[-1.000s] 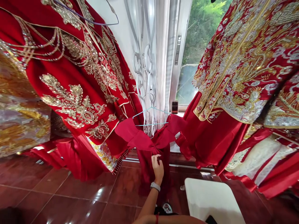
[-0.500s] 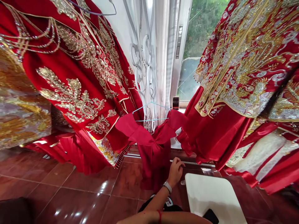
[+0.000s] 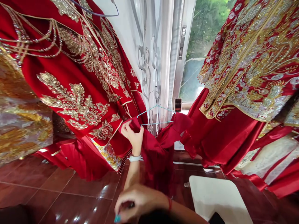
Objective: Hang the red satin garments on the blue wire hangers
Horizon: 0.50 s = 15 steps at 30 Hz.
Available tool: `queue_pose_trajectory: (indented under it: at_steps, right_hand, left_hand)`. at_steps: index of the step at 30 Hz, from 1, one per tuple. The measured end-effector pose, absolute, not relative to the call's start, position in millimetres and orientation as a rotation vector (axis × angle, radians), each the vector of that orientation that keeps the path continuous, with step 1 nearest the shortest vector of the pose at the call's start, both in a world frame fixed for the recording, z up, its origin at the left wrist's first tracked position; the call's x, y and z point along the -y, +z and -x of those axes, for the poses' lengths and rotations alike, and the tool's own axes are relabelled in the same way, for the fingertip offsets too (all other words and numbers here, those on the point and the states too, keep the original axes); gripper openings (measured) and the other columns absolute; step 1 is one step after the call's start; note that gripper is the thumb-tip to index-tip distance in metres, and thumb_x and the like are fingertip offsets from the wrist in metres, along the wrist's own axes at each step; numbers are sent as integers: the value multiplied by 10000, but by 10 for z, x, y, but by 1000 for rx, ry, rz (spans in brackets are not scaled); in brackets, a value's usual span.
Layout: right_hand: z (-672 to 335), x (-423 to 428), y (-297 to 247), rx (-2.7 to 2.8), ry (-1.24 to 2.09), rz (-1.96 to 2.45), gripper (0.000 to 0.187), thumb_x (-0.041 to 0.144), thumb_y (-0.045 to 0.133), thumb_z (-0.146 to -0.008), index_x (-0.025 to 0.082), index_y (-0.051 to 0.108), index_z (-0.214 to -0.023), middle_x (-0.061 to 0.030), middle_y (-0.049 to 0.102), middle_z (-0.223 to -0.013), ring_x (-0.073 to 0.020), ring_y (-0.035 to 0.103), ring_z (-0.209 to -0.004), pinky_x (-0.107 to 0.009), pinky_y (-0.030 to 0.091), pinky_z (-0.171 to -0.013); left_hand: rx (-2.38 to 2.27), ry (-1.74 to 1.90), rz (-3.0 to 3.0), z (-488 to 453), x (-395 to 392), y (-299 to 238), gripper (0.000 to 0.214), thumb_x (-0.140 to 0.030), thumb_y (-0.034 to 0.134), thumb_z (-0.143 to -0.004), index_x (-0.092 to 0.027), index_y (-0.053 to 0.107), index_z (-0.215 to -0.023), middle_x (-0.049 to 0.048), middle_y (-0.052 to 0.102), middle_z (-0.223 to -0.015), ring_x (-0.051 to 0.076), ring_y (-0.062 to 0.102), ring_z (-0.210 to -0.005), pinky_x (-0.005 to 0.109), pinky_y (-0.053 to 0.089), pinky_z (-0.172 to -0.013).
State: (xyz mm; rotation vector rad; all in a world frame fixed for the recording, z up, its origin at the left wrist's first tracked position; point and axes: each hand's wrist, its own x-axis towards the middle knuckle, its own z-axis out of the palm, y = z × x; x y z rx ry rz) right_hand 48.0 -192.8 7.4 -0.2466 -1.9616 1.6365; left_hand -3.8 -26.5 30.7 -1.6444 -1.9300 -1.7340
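The left hand (image 3: 132, 138) pinches a long red satin sash (image 3: 156, 155), whose length hangs downward from a pale blue wire hanger (image 3: 155, 115), just beside a gold-embroidered red gown (image 3: 77, 93). The right hand (image 3: 137, 202) curls apart, below the left, above glossy reddish-brown floor tiles (image 3: 70, 193); whether it grips anything cannot be told.

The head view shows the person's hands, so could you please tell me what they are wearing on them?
The left hand wears a white wristband. The right hand has a thin red cord at the wrist and teal nail polish. Neither hand wears a glove, and no sleeves show.
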Motion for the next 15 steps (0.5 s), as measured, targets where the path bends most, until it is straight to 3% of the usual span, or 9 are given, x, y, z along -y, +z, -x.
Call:
queue_pose_trajectory:
  at_steps: [3,5,7,8,10,15]
  right_hand:
    - [-1058,1468,223,1520,961,946,177,369,575,-891,258,678,-983,-51,675,-970,-198,614,-853,-326,511,-811]
    - [-1518,1065,323,1178,448,1272,282,336,517,-896,259,663,-1125,-107,649,-1114,-257,595,-1010,-427,484,-960]
    - [-1932,651,381,1052,78,1470,479,348,595,-849,218,586,-1310,-177,561,-1323,-336,487,-1252,-548,360,-1110]
    - [-2099,465,389,1070,-12,1537,569,360,620,-835,205,543,-1377,-201,492,-1419,-369,414,-1337,-592,312,-1135]
    - [-2337,172,367,1185,-85,1608,546,347,593,-860,209,552,-1386,-209,447,-1476,-394,345,-1393,-638,276,-1138]
    - [-2585,-65,272,1428,-123,1647,468,214,421,-933,222,608,-1361,-184,567,-1391,-346,477,-1299,-585,339,-1120]
  left_hand:
    - [2012,-1473,1759,122,66,406,747,-410,766,-711,-187,483,-1365,199,425,-1445,431,335,-1415,627,226,-1182]
    - [2055,-1376,1780,127,-7,418,713,-410,736,-745,-190,491,-1377,203,431,-1469,461,321,-1432,660,219,-1172]
    - [2076,-1330,1792,134,-47,423,572,-353,655,-817,-182,532,-1349,201,491,-1436,453,372,-1411,654,254,-1162]
    - [2080,-1311,1800,145,-57,429,510,-322,613,-846,-176,554,-1331,202,521,-1414,444,404,-1395,642,282,-1153]
    - [2082,-1257,1830,185,-63,453,451,-282,553,-882,-160,581,-1316,213,559,-1387,428,458,-1360,621,333,-1132]
    - [1973,-1094,2030,374,-19,562,464,-209,472,-912,-151,592,-1356,221,618,-1347,381,575,-1243,545,449,-1050]
